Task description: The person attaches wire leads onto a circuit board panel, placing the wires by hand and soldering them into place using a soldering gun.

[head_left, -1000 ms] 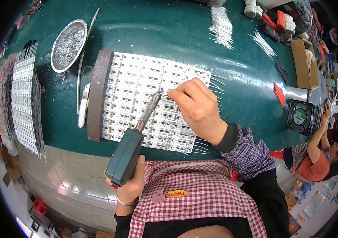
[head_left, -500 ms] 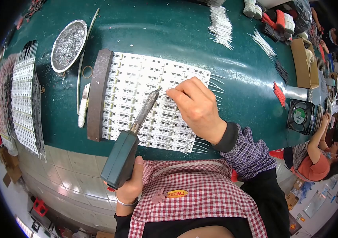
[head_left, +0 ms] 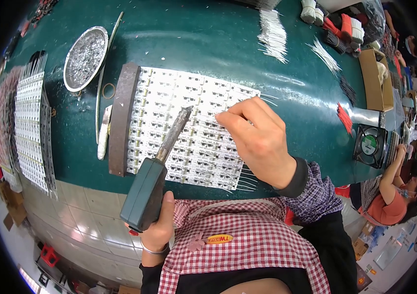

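My left hand (head_left: 159, 228) is wrapped round the dark green handle of a soldering gun (head_left: 142, 193). Its long, crusted metal tip reaches up over a white circuit board panel (head_left: 162, 90) and ends near the middle. The panel carries rows of small black and pale parts. My right hand (head_left: 257, 139) is above the panel's right side, thumb and forefinger pinched together; what is between them is too small to make out. Thin white wires (head_left: 247, 182) stick out past the panel's right edge, partly hidden by this hand. A dark brown bar (head_left: 122, 120) lies along the panel's left edge.
An oval metal dish (head_left: 66, 73) of silvery scraps stands at the far left beside a thin rod (head_left: 98, 98). More wired panels (head_left: 29, 127) hang at the left table edge. Loose white wires (head_left: 272, 36), red wires (head_left: 344, 117) and a black fan (head_left: 369, 145) lie right. A co-worker (head_left: 390, 196) sits beyond.
The soldering gun's tip has shifted slightly left and up, away from my right fingertips. My right hand has moved a little to the right, still pinched.
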### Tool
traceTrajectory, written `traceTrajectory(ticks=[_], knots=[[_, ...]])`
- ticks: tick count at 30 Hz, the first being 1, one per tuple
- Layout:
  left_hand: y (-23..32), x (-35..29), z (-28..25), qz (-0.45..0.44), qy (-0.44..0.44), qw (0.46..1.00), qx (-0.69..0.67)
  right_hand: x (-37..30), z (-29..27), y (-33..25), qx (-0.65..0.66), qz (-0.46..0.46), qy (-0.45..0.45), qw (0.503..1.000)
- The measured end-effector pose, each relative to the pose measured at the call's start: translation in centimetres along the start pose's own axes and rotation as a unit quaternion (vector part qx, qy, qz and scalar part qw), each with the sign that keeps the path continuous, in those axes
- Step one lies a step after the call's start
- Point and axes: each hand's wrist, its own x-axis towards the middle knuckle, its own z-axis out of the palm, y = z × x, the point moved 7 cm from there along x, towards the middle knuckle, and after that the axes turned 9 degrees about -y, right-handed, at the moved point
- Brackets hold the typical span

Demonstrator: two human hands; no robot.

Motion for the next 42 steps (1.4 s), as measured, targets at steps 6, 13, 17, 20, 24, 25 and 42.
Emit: traceTrajectory(ticks=[6,13,17,20,24,25,42], knots=[[-0.2,0.1,0.2,-0.018,-0.011,1.0,-0.002,0.1,1.9,1.8,0.032,-0.032,0.041,0.998],[-0.2,0.1,0.5,-0.031,-0.014,0.999,0.01,0.2,2.7,1.7,0.027,-0.046,0.023,0.998],[-0.1,0.6,0.9,-0.026,-0.022,0.999,0.009,0.2,2.7,1.7,0.023,-0.044,0.017,0.999],[0.9,1.2,0.8,0.021,0.016,0.997,0.077,0.3,2.7,1.7,0.018,-0.046,0.018,0.999],[0.4,0.9,0.6,0.026,0.024,0.996,0.082,0.2,2.8,1.7,0.01,-0.049,0.013,0.999],[0.4,1.0,0.7,0.026,0.018,0.995,0.091,0.2,2.9,1.7,0.01,-0.049,0.013,0.999],[0.3,0.6,0.7,0.017,0.0,1.0,0.006,0.1,1.8,1.2,-0.02,-0.038,0.009,0.999]])
